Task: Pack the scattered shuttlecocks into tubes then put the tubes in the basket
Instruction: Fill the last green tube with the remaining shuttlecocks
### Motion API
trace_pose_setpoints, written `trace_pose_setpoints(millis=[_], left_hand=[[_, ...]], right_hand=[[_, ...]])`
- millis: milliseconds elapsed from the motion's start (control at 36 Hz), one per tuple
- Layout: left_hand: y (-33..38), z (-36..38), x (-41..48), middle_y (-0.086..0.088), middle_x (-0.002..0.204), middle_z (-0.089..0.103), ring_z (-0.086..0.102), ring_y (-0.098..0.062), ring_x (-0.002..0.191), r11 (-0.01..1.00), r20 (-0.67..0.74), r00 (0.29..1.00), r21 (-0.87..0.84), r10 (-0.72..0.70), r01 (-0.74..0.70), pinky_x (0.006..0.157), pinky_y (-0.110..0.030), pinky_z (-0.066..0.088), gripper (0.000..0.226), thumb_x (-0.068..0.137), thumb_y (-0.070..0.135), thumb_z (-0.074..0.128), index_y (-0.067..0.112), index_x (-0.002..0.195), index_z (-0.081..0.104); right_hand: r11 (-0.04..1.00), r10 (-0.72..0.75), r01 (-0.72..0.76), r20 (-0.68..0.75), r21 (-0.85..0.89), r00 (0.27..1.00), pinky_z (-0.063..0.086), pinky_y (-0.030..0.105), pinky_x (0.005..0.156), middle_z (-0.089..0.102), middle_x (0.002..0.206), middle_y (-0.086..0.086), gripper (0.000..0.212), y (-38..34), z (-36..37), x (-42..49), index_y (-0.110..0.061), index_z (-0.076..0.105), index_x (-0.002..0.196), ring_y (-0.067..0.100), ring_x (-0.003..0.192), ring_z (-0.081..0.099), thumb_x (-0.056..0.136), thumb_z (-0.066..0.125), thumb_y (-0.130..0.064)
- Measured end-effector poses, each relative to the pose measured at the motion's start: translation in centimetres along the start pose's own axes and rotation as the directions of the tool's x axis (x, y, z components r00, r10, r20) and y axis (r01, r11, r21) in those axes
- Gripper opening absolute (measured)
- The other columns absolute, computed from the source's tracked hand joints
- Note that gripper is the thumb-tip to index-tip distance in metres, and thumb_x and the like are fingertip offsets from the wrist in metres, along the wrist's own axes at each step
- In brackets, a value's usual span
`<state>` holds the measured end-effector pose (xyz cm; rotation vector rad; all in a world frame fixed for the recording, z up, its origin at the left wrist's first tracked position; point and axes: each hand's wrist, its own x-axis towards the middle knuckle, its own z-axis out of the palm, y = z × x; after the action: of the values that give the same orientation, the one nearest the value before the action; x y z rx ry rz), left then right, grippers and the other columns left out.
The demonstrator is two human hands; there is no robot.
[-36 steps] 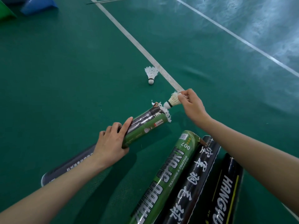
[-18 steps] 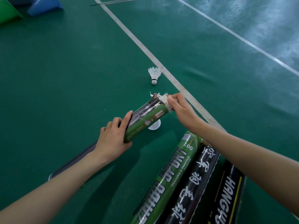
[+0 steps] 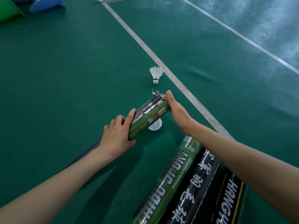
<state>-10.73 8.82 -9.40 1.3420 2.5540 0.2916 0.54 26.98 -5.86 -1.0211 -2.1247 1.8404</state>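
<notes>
My left hand (image 3: 116, 137) grips a green and black shuttlecock tube (image 3: 148, 114), tilted with its open end pointing away from me. My right hand (image 3: 177, 110) lies flat against that open end and covers it; a bit of white feather sticks out beside my thumb. One loose white shuttlecock (image 3: 155, 74) lies on the green floor beyond the tube, cork toward me. A white tube cap (image 3: 155, 126) rests on the floor under the tube.
Three more tubes lie side by side at the lower right: a green one (image 3: 168, 180) and two black ones (image 3: 193, 189) (image 3: 229, 201). A white court line (image 3: 163, 66) runs diagonally. Green (image 3: 8, 10) and blue (image 3: 47, 4) objects sit at the far left.
My right hand brought a shuttlecock to the tube's mouth, pushed it in, and now covers the opening. The left hand has kept hold of the tube.
</notes>
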Motion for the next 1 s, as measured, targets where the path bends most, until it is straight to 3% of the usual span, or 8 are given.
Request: trace_pose_setpoints(millis=[111,222,306,444,556,667,861,1000], left_hand=[[-0.2,0.5,1.2,-0.002,0.120,0.038,0.043,-0.024,0.107,1.000,0.033,0.999,0.009,-0.016,0.016,0.090,-0.039,0.039,0.101,0.078,0.041,0.068,0.036,0.148,-0.005],[-1.0,0.8,3.4,-0.005,0.124,0.038,0.043,-0.026,0.111,0.998,0.104,0.993,0.002,-0.061,0.061,0.095,-0.043,0.038,0.105,0.077,0.048,0.071,0.035,0.149,-0.005],[-1.7,0.9,5.5,-0.008,0.129,0.037,0.042,-0.028,0.117,0.995,0.144,0.985,-0.002,-0.099,0.100,0.100,-0.046,0.037,0.109,0.075,0.056,0.070,0.034,0.149,-0.007],[-2.7,0.9,9.3,-0.013,0.137,0.034,0.038,-0.033,0.125,0.983,0.185,0.967,-0.011,-0.177,0.182,0.105,-0.051,0.034,0.114,0.071,0.064,0.069,0.032,0.150,-0.006],[-3.2,1.5,11.9,-0.015,0.141,0.033,0.036,-0.034,0.128,0.976,0.207,0.956,-0.025,-0.207,0.216,0.105,-0.052,0.033,0.114,0.069,0.066,0.069,0.034,0.151,-0.004],[-3.3,2.6,12.7,-0.014,0.138,0.036,0.040,-0.033,0.125,0.976,0.182,0.959,0.021,-0.218,0.218,0.104,-0.051,0.035,0.108,0.072,0.071,0.062,0.035,0.151,-0.003],[-3.2,3.9,12.8,-0.008,0.130,0.041,0.045,-0.029,0.117,0.979,0.082,0.977,0.081,-0.196,0.189,0.098,-0.044,0.037,0.100,0.078,0.071,0.054,0.032,0.150,-0.003],[-2.7,3.9,12.7,-0.007,0.126,0.041,0.046,-0.027,0.113,0.977,0.055,0.981,0.114,-0.187,0.179,0.092,-0.040,0.039,0.097,0.081,0.068,0.052,0.029,0.151,-0.002]], right_hand=[[0.998,0.016,-0.015,0.010,-0.059,1.000,0.028,0.021,0.095,0.062,0.119,-0.005,0.055,-0.3,-0.6,2.1,-0.026,0.058,0.121,0.006,0.111,0.051,0.100,0.017,-0.055],[0.993,0.058,-0.068,-0.104,-0.098,0.993,0.034,0.029,0.095,0.057,0.123,-0.001,0.047,0.6,-0.6,4.8,-0.016,0.055,0.128,0.014,0.113,0.050,0.102,0.031,-0.046],[0.979,0.075,-0.099,-0.137,-0.179,0.988,0.039,0.027,0.084,0.059,0.119,0.000,0.029,1.8,-0.6,6.9,-0.018,0.056,0.122,0.014,0.102,0.052,0.100,0.043,-0.032],[0.949,0.089,-0.143,-0.195,-0.282,0.977,0.040,0.027,0.075,0.052,0.131,0.002,0.036,2.6,-1.2,10.2,-0.019,0.048,0.133,0.015,0.103,0.052,0.098,0.049,-0.028],[0.907,0.024,-0.117,-0.229,-0.404,0.973,0.036,0.025,0.083,0.040,0.145,0.005,0.046,2.2,-1.8,13.1,-0.018,0.039,0.142,0.017,0.116,0.047,0.098,0.049,-0.024],[0.844,-0.075,-0.043,-0.198,-0.535,0.977,0.023,0.036,0.113,0.031,0.151,0.007,0.053,1.5,-2.0,15.8,-0.014,0.033,0.146,0.026,0.140,0.026,0.096,0.052,-0.020],[0.775,-0.080,-0.031,-0.146,-0.632,0.986,0.010,0.046,0.117,0.002,0.161,0.002,0.062,0.5,-1.4,20.0,-0.022,0.017,0.152,0.027,0.148,-0.001,0.096,0.042,-0.011],[0.755,-0.069,-0.059,-0.169,-0.653,0.983,0.006,0.047,0.119,0.000,0.162,0.001,0.073,0.4,-1.1,22.6,-0.022,0.012,0.153,0.026,0.148,-0.003,0.090,0.038,0.003]])
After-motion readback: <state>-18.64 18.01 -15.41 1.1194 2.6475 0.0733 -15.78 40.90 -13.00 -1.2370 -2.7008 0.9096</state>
